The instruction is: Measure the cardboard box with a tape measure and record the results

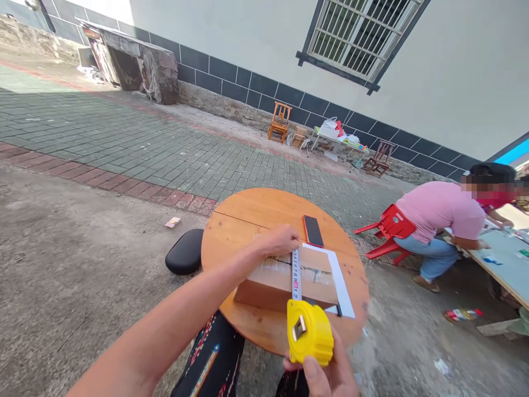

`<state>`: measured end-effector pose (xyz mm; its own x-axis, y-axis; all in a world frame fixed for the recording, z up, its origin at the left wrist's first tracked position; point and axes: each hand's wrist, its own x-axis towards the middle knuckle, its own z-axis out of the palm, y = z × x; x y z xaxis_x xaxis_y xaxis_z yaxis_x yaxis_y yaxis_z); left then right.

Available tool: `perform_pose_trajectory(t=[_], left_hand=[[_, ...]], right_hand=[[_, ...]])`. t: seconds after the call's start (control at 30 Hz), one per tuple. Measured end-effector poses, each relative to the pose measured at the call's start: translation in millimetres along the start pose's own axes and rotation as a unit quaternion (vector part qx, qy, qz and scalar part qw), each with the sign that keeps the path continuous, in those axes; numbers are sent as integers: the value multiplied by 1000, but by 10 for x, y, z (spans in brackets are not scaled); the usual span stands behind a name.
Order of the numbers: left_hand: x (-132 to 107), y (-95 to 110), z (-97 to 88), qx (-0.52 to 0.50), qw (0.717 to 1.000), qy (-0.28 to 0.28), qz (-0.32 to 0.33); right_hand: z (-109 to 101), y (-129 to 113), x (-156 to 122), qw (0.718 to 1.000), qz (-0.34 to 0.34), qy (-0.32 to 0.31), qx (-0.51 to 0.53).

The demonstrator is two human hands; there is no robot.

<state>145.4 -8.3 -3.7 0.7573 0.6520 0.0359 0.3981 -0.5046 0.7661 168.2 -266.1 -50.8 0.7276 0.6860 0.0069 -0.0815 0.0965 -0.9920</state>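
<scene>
A yellow tape measure [311, 332] is gripped in my right hand [330, 369], close to the camera. Its white blade [296, 273] runs away from me across the top of a taped cardboard box [285, 295]. At the far edge of the box, my left hand [283, 240] is closed on the blade's end; the tip itself is hidden by the fingers. A sheet of white paper [345, 295] lies partly under the box, with a dark pen-like stick [339, 310] at the near corner.
The round wooden table [235, 212] also bears a phone [313, 230]. A black stool [184, 252] stands at its left. Rightward, a person in a pink shirt [438, 212] sits on a red chair [394, 223] at another table [504, 253]. A bottle [460, 314] lies on the ground.
</scene>
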Motion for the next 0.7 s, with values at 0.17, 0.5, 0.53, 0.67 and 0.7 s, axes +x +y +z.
perform_pose_trajectory(t=[0.17, 0.5, 0.53, 0.67, 0.7], left_hand=[[7, -36, 22, -12, 1000, 10, 9], [14, -64, 54, -32, 999, 6, 39], [5, -56, 47, -32, 999, 8, 37], [-79, 92, 4, -40, 998, 19, 39], [-119, 164, 6, -44, 998, 19, 46]], right_hand=[[-30, 6, 104, 998, 32, 28, 46], [-234, -98, 452, 988, 51, -21, 144], [-254, -101, 490, 988, 54, -28, 144], [-256, -160, 542, 991, 40, 0, 128], [-239, -195, 517, 992, 31, 9, 124]])
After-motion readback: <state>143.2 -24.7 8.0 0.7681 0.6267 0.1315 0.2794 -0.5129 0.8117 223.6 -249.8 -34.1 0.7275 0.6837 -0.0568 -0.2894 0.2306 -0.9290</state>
